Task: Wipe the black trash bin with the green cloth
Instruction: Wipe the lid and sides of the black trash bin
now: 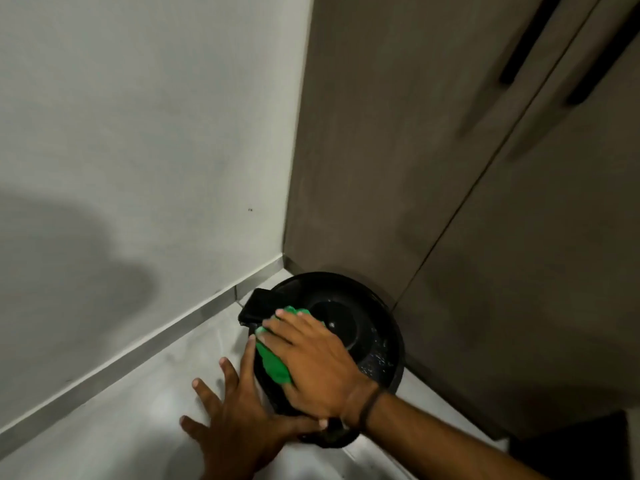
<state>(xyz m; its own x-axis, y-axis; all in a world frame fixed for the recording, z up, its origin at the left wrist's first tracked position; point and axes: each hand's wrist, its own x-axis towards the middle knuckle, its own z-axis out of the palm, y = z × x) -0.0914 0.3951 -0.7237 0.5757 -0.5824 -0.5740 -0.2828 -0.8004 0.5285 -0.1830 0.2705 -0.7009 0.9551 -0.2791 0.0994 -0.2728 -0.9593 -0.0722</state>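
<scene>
1. Head view: black bin (363, 327) sits under the right hand (315, 365), whose flat fingers press the green cloth (273, 365) onto its top (the side nearest the left hand).
2. Left hand (239, 407), fingers spread wide, rests against the bin's side.
3. Cabinet (485, 237) beyond the right hand.

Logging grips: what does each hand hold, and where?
Nothing is gripped. The right hand presses the cloth flat on the bin, at its left rim; the left hand, fingers spread, rests against its side.

Right hand (311, 362) presses green cloth (273, 368) on black trash bin (346, 289).
</scene>
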